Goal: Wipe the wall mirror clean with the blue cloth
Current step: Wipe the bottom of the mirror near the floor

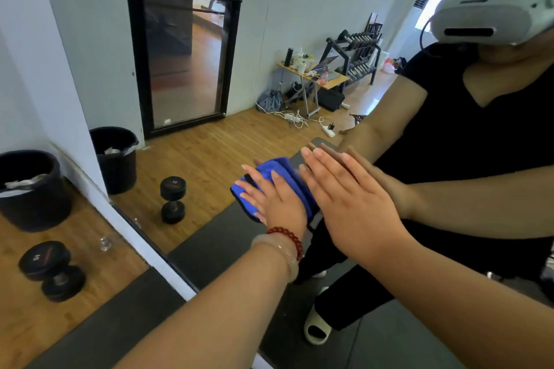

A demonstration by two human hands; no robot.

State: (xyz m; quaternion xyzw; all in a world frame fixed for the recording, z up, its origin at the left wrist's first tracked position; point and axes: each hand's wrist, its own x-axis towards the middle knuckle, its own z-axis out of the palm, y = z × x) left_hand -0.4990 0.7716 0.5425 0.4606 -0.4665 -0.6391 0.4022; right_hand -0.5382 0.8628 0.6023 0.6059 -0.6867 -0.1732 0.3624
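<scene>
blue cloth (296, 186), dumbbell (52, 271) with "10"

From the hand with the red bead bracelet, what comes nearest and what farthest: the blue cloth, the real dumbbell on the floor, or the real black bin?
1. The blue cloth, pressed under the left hand against the mirror.
2. The dumbbell, low at the left, near the mirror's bottom edge.
3. The black bin, far left, beyond the dumbbell.
</scene>
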